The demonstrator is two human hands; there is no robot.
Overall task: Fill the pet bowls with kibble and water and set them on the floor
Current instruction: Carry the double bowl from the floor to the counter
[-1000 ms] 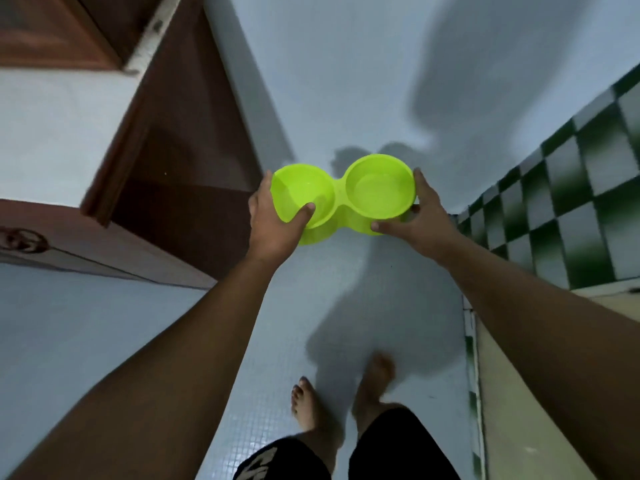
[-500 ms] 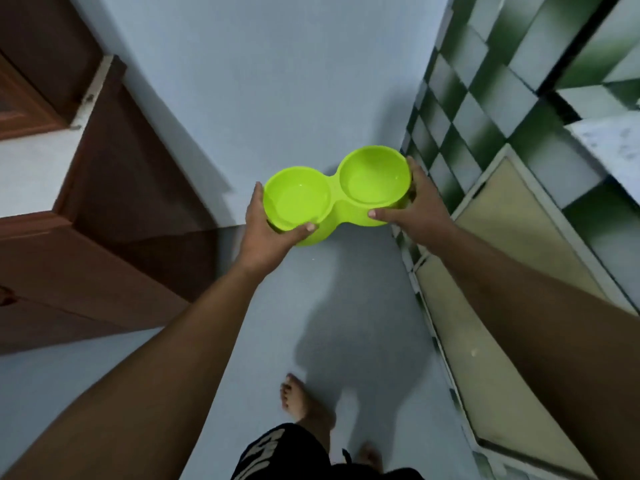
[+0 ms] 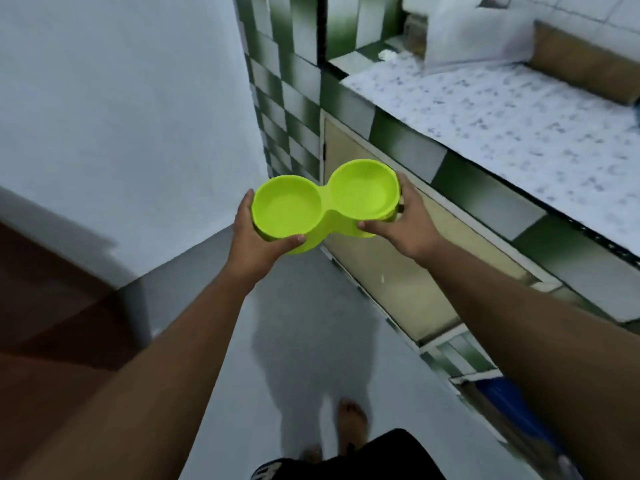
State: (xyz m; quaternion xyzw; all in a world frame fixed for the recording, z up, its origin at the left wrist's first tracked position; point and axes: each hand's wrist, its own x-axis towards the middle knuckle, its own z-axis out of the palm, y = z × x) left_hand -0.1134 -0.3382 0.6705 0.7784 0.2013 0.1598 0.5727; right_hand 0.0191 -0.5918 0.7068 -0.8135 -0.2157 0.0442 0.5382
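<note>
The person stands barefoot on a pale grey floor [image 3: 304, 306], holding a lime-green double pet bowl [image 3: 325, 206] level in the air at about waist height. The left hand [image 3: 251, 237] grips its left cup with the thumb along the near side, and the right hand [image 3: 407, 220] grips the right cup the same way. Just to the right runs a speckled white counter [image 3: 519, 126] faced in green-and-white tiles [image 3: 287, 98], with a beige cabinet door [image 3: 398, 268] below. A plain pale wall [image 3: 121, 116] stands ahead, and dark brown woodwork [image 3: 52, 306] is on the left.
</note>
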